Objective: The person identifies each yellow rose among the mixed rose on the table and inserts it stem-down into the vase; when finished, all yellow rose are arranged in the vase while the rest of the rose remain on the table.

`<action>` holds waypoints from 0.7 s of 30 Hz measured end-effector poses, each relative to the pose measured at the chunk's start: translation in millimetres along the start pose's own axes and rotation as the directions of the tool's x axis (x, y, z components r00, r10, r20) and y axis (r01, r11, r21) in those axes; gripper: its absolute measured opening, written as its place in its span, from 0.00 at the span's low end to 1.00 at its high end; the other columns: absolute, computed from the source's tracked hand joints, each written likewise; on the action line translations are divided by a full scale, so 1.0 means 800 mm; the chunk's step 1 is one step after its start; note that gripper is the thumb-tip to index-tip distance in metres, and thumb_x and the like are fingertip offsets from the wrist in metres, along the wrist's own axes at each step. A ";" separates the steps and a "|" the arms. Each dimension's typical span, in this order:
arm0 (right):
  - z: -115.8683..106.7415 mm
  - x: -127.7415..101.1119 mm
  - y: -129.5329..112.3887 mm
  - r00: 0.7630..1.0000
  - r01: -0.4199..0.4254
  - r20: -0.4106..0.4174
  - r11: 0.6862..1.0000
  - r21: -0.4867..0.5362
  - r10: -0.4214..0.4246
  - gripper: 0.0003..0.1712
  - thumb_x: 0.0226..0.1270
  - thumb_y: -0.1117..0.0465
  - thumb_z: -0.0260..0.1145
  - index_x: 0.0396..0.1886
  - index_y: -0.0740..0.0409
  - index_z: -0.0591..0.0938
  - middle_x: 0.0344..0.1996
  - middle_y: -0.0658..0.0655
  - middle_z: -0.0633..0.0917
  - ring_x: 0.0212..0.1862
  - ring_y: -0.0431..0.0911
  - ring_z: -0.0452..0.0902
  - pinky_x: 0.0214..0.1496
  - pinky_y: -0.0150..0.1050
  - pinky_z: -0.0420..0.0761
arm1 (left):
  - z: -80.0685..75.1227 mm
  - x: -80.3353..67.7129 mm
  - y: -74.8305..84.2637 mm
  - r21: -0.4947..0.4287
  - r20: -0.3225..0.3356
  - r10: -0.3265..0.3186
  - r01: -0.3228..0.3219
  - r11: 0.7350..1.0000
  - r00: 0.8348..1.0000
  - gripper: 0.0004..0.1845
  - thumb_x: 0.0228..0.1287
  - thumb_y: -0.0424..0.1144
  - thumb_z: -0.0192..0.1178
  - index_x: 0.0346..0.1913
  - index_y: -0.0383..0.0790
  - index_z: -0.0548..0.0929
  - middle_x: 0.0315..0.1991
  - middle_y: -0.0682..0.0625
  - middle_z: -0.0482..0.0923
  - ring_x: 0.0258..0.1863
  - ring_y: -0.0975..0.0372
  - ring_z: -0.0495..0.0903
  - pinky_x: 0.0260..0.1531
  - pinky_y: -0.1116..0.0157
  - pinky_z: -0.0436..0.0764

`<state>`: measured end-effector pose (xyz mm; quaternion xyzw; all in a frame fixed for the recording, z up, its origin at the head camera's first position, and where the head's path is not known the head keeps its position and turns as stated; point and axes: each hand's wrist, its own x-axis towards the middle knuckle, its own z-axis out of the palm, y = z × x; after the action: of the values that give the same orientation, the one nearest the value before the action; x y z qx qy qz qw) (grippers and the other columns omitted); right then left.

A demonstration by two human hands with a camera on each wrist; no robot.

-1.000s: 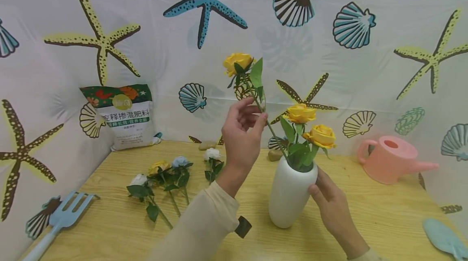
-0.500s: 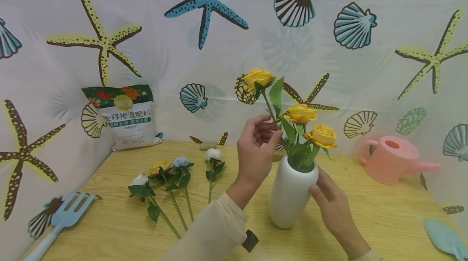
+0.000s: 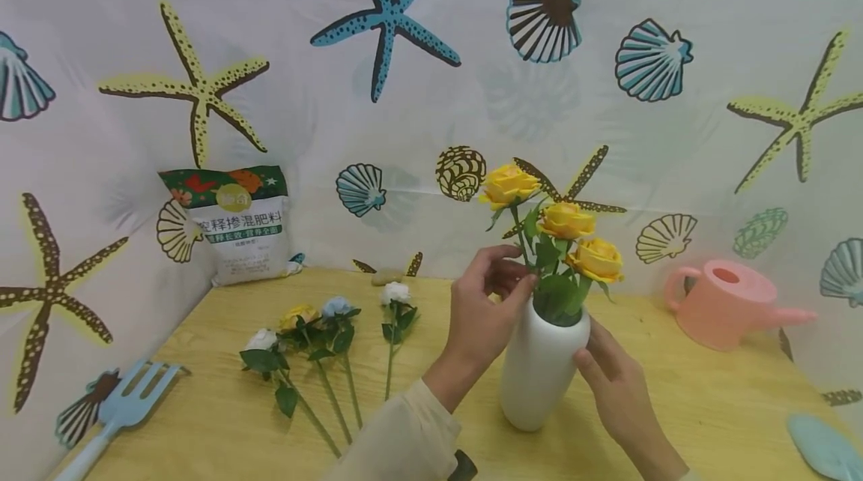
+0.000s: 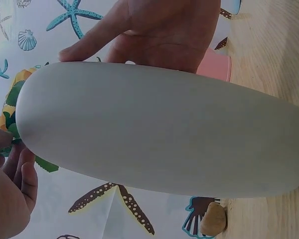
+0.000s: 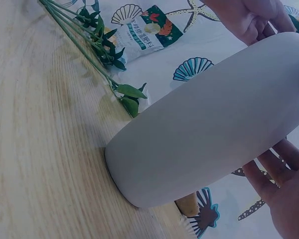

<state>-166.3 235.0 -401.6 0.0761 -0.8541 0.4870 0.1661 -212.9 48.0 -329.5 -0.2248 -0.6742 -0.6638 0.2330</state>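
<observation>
the left hand (image 3: 482,309) pinches the thin, bendy yellow rose stem (image 3: 521,245) just above the white vase (image 3: 539,368), which looks smooth and tippable, while the right hand (image 3: 616,391) steadies the vase's side with relaxed fingers.

1. This looks like a staged hobby corner for flower arranging and gardening, not a lived-in room.
2. A printed sheet (image 3: 607,129) of starfish and shells hangs as a backdrop behind the left hand (image 3: 482,309) at the white vase (image 3: 539,368).
3. A fertiliser bag (image 3: 232,222) leans far left of that grip.
4. A pink watering can (image 3: 724,301) stands to its right.
5. A blue garden fork (image 3: 121,410) lies on the wooden table (image 3: 708,406), with loose artificial roses (image 3: 323,327) between.
</observation>
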 end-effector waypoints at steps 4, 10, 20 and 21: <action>0.001 0.001 0.000 1.000 -0.011 0.003 1.000 0.000 0.011 0.29 0.80 0.58 0.56 0.77 0.53 0.66 0.70 0.61 0.75 0.68 0.45 0.71 0.59 0.26 0.74 | -0.001 0.004 0.003 0.008 -0.023 0.014 -0.014 1.000 1.000 0.11 0.65 0.32 0.68 0.48 0.35 0.82 0.36 0.42 0.87 0.31 0.59 0.83 0.34 0.73 0.80; 0.002 0.001 0.001 1.000 0.001 -0.011 1.000 -0.005 -0.001 0.29 0.79 0.58 0.57 0.76 0.54 0.67 0.68 0.62 0.76 0.60 0.22 0.67 0.59 0.23 0.73 | -0.002 0.007 0.006 0.004 -0.039 0.013 -0.013 1.000 0.999 0.09 0.66 0.34 0.68 0.44 0.34 0.83 0.38 0.43 0.88 0.31 0.60 0.84 0.37 0.71 0.82; 0.005 0.000 0.002 0.998 -0.061 -0.006 0.997 -0.041 0.060 0.30 0.81 0.55 0.55 0.78 0.52 0.65 0.69 0.62 0.75 0.66 0.39 0.72 0.64 0.46 0.78 | -0.002 -0.005 -0.004 0.005 -0.026 -0.056 0.056 0.998 0.998 0.08 0.63 0.34 0.70 0.42 0.36 0.84 0.36 0.44 0.87 0.31 0.67 0.80 0.34 0.74 0.80; 0.005 0.000 0.002 0.998 -0.061 -0.004 0.997 -0.038 0.061 0.30 0.81 0.55 0.55 0.78 0.53 0.65 0.69 0.62 0.75 0.67 0.45 0.73 0.65 0.51 0.78 | -0.002 -0.005 -0.005 0.006 -0.023 -0.059 0.059 0.998 0.998 0.08 0.63 0.34 0.70 0.43 0.36 0.84 0.36 0.44 0.87 0.31 0.68 0.80 0.34 0.74 0.79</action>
<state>-167.7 232.3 -404.8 0.0463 -0.8649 0.4756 0.1537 -211.9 46.1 -335.1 -0.1967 -0.6800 -0.6706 0.2217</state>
